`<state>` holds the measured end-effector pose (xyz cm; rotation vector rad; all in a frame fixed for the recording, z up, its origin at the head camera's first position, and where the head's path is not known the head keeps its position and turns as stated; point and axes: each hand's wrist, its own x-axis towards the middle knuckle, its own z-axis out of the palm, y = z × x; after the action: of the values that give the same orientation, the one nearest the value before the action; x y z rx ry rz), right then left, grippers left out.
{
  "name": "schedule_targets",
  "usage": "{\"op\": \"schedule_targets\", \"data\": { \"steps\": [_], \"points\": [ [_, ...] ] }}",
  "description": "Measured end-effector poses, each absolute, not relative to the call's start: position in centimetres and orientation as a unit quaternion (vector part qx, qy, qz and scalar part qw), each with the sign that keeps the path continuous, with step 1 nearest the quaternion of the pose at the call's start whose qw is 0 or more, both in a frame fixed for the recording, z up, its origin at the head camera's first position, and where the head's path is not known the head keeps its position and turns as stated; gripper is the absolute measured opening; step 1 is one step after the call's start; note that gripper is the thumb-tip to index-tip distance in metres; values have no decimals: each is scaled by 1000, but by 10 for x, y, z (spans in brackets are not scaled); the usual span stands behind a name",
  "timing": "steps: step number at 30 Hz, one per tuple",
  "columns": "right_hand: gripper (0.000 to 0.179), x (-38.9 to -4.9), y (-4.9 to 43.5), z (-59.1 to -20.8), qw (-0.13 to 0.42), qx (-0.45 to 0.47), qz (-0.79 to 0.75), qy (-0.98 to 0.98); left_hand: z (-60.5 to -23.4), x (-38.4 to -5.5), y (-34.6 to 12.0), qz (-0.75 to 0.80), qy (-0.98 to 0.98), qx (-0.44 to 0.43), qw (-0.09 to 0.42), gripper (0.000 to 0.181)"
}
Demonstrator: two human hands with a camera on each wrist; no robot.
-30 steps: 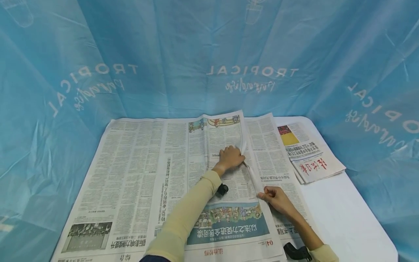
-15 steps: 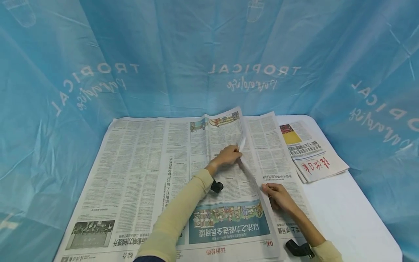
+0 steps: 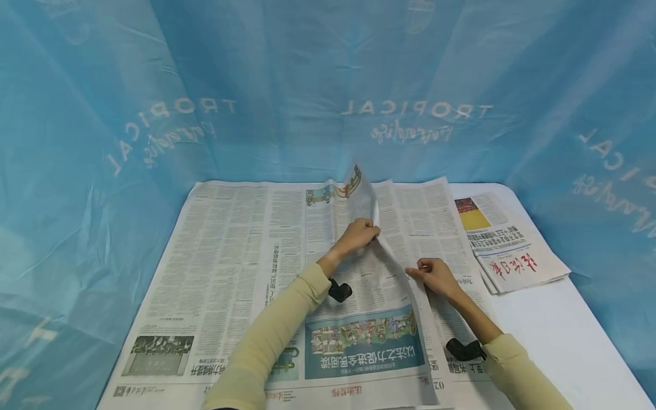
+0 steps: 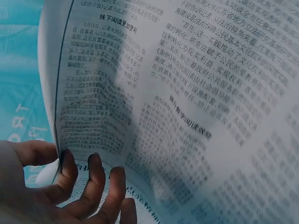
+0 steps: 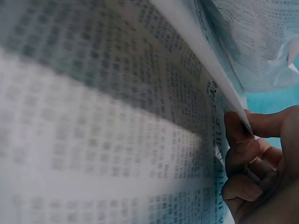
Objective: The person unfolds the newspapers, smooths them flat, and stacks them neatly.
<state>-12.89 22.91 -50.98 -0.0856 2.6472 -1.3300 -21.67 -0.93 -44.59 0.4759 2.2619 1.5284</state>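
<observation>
Midway across the worktop (image 3: 564, 330), a broadsheet page (image 3: 371, 290) curls up along its edge.
On my head feed, the left hand (image 3: 355, 236) pinches that page between thumb and fingers, towards 12 o'clock from its teal illustrated banner (image 3: 364, 341); the left wrist view shows me the other fingers loosely bent below the edge. At 4 o'clock from the left hand, the right hand (image 3: 434, 278) pinches a sheet edge too, though I cannot tell whether it belongs to the same page. That page lies over an opened-out newspaper (image 3: 230, 245), its far corner rising at 12 o'clock before the blue curtain (image 3: 328, 68). I see a folded newspaper (image 3: 520, 265) between 2 and 3 o'clock, and a printed grey photograph (image 3: 159, 356) between 8 and 9.
</observation>
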Motion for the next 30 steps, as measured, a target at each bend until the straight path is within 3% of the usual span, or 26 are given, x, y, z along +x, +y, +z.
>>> {"op": "schedule_targets", "data": {
  "steps": [15, 30],
  "points": [
    [39, -126, 233, -514, 108, -31, -463, 879, -425, -215, -60, 592, 751, 119, 267, 29],
    [39, -118, 256, -514, 112, -5, -467, 877, -408, -209, -124, 617, 736, 132, 245, 30]
  ]
}}
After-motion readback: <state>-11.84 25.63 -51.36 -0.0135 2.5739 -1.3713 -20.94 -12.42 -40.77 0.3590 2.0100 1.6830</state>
